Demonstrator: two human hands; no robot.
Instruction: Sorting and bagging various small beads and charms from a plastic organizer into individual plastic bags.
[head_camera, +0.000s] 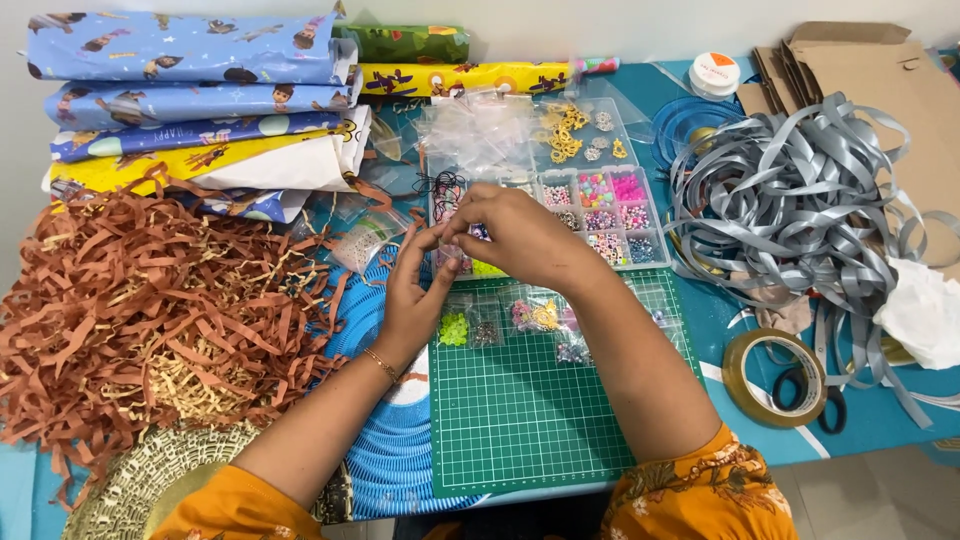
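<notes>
Both hands, left hand (412, 290) and right hand (515, 238), pinch a small dark bead (478, 232) above the clear plastic compartmented bead organiser (600, 215) at 12 o'clock of the green gridded cutting mat (530, 410); assembly appears early, several small bead bags (500, 320) lying unused.

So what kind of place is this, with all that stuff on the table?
Probably a home craft or gift-wrapping table: rolls of patterned wrapping paper, a compartmented bead box, tangled grey ribbon and a green cutting mat crowd it.
</notes>
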